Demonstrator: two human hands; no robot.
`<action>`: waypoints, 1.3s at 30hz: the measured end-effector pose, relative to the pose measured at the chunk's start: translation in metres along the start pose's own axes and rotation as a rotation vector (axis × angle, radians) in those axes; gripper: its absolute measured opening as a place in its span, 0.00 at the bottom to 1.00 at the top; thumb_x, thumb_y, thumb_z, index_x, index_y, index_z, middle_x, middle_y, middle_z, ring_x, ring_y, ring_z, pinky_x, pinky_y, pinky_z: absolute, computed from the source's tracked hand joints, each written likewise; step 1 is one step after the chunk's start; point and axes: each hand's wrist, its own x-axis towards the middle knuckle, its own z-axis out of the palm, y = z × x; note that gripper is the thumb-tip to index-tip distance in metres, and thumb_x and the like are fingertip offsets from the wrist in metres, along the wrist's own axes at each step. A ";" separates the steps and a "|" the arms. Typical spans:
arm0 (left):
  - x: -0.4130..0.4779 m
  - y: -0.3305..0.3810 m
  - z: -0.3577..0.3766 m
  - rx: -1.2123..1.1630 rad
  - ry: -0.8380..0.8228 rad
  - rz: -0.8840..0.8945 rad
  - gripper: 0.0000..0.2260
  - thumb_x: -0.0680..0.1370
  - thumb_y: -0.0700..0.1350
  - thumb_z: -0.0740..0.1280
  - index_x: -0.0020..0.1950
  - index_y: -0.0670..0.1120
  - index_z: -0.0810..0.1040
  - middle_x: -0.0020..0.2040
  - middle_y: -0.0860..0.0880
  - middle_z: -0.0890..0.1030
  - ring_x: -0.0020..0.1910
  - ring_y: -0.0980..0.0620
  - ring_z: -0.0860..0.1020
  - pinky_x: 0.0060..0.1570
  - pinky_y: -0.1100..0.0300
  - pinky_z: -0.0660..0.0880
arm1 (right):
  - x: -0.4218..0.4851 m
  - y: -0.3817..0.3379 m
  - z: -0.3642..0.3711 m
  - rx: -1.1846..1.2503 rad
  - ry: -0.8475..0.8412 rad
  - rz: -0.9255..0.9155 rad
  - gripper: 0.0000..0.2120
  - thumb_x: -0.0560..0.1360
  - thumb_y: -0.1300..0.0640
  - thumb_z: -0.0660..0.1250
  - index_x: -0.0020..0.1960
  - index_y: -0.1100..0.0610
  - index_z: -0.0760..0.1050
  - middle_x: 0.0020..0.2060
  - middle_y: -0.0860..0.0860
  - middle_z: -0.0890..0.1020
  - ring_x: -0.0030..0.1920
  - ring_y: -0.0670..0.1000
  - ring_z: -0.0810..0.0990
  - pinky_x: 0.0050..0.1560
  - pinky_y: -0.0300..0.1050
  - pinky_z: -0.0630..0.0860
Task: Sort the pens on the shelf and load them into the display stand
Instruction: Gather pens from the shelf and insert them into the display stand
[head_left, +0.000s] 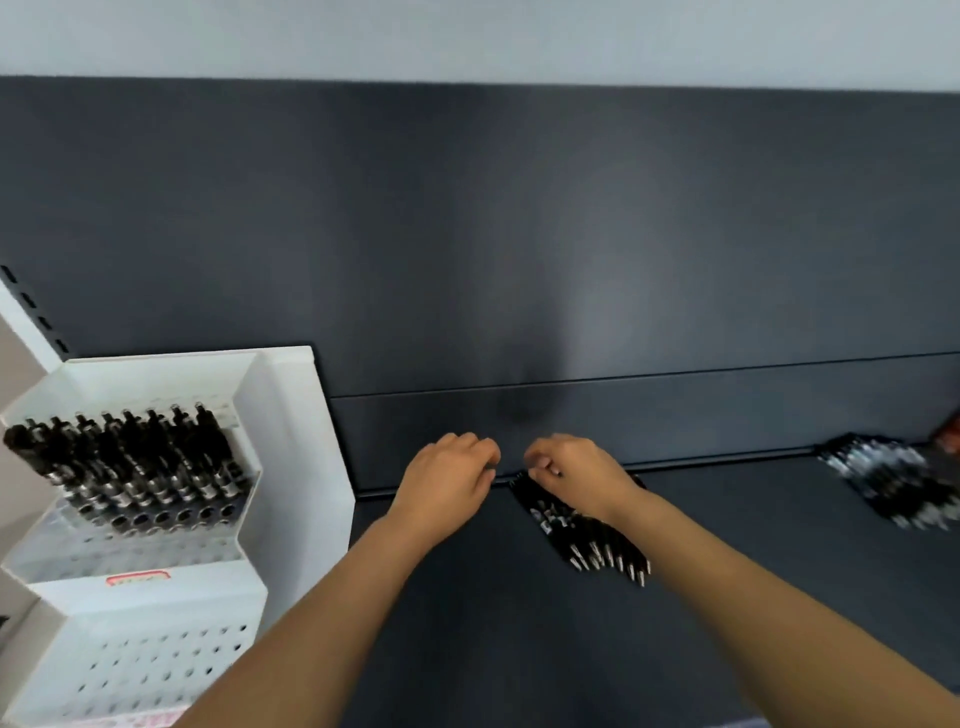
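Observation:
A row of black pens (587, 535) lies on the dark shelf (519, 623), tips pointing toward me. My right hand (571, 473) rests on the far end of this row, fingers curled around the pen tops. My left hand (452, 478) is just left of it, fingers curled; a small dark piece shows at its fingertips, and what it is I cannot tell. At the left stands the white display stand (280, 467), tiered with perforated trays. Its upper tier holds several black pens (130, 462) upright in rows.
A second pile of black pens (898, 483) lies blurred at the far right of the shelf. A dark back panel (519, 234) rises behind the shelf. The stand's lower perforated tier (156, 670) shows open holes. A red label (137, 578) sits on the stand's front.

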 end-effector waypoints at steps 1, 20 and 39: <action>0.006 0.007 0.011 -0.005 -0.044 -0.009 0.09 0.80 0.46 0.58 0.57 0.48 0.73 0.53 0.50 0.76 0.54 0.50 0.73 0.52 0.57 0.69 | 0.000 0.011 0.003 -0.003 -0.028 0.014 0.11 0.78 0.55 0.62 0.59 0.55 0.76 0.54 0.53 0.78 0.54 0.55 0.78 0.54 0.47 0.74; 0.027 0.019 0.131 -0.098 -0.350 -0.472 0.13 0.80 0.50 0.58 0.60 0.44 0.71 0.60 0.43 0.68 0.59 0.43 0.70 0.56 0.50 0.73 | 0.039 0.060 0.059 -0.039 -0.154 0.013 0.13 0.78 0.55 0.61 0.61 0.57 0.74 0.58 0.57 0.76 0.58 0.59 0.76 0.55 0.51 0.76; 0.020 -0.005 0.090 -0.671 0.129 -0.730 0.10 0.77 0.35 0.60 0.58 0.42 0.73 0.43 0.44 0.74 0.42 0.44 0.74 0.43 0.55 0.71 | 0.064 0.014 0.040 0.579 -0.158 0.051 0.10 0.79 0.55 0.63 0.39 0.55 0.69 0.32 0.50 0.73 0.34 0.48 0.73 0.36 0.38 0.70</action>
